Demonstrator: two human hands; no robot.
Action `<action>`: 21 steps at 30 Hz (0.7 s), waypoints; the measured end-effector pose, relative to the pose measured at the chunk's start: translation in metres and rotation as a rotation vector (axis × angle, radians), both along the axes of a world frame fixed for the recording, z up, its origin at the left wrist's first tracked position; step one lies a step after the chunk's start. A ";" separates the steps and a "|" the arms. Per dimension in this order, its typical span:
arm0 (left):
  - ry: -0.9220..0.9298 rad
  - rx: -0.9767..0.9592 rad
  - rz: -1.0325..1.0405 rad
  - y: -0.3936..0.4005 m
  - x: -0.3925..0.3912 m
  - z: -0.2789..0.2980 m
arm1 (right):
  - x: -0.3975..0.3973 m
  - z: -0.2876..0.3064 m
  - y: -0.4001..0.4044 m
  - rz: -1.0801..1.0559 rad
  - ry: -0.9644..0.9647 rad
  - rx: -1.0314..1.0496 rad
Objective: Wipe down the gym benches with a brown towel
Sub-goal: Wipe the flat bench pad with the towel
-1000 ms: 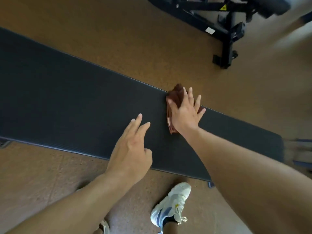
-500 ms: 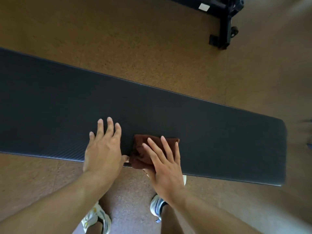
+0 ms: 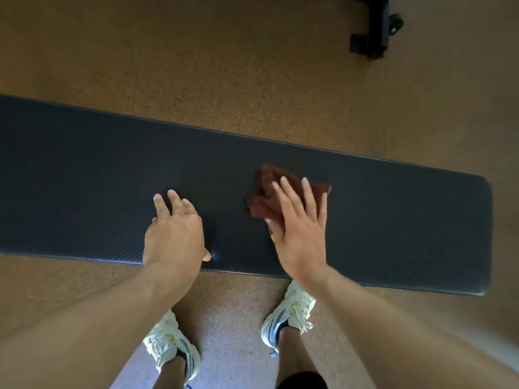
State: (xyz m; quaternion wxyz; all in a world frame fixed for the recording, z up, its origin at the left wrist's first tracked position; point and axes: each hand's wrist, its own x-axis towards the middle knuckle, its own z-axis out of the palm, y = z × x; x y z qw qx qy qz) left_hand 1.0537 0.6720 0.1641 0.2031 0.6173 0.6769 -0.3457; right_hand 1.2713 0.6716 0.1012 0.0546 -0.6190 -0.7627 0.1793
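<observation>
Towel: crumpled brown cloth towel [image 3: 265, 192] on the long black padded bench [image 3: 84, 178] | my right hand [image 3: 302, 234] presses it, fingers straight | my left hand [image 3: 174, 237] flat on the pad, fingers spread.

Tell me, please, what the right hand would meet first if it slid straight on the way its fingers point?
Probably nothing: the right hand, flat on the towel, would likely cross bare bench to its far edge.

bench [image 3: 84, 192] left end cropped, towel [image 3: 265, 189] partly covered

The right hand [image 3: 300, 234] has slid the brown towel [image 3: 269, 192] rightward, away from the near edge.
</observation>
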 end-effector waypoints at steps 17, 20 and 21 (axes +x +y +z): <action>-0.040 0.086 0.015 -0.006 -0.003 -0.010 | 0.038 0.010 0.110 -0.515 0.039 -0.204; -0.142 0.206 0.003 -0.024 -0.025 -0.019 | 0.011 0.002 0.061 -0.429 0.010 -0.093; -0.206 0.240 0.001 -0.032 -0.033 -0.022 | 0.000 -0.002 0.041 -0.379 -0.013 -0.063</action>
